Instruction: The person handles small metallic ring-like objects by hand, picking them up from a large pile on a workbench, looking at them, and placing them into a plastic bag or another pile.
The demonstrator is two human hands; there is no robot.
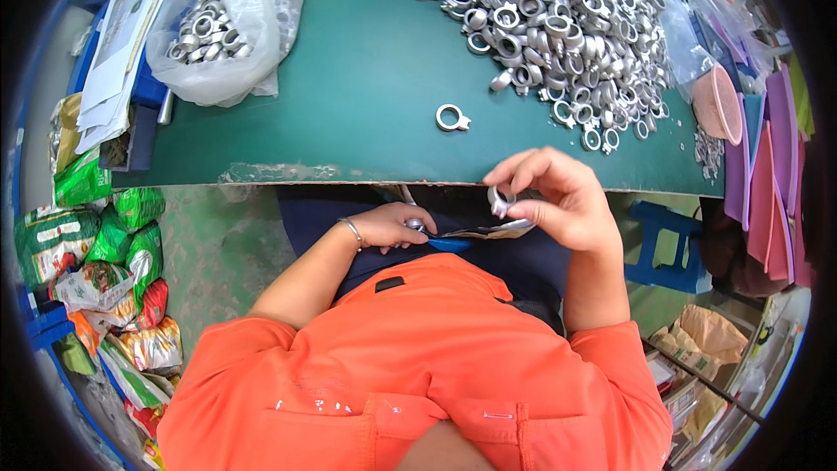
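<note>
Between the thumb and fingers of my right hand (562, 196) is a silver metal ring clamp (500, 203), held up just in front of the table edge. My left hand (389, 225) rests low over my lap, its fingers closed on another metal ring clamp (415, 224), partly covered by the fingers. A single ring clamp (463, 123) lies on the green table (349, 105), apart from the rest. Farther back and to the right spreads a large heap of the same ring clamps (567, 35). Something flat and a blue piece (448, 245) show on my lap between the hands.
A clear plastic bag (248, 78) with more rings stands at the table's back left, beside papers (131, 44). A pink cup (717, 103) and coloured bins (767, 174) line the right. A blue stool (667, 249) and green packages (83, 240) are below table height.
</note>
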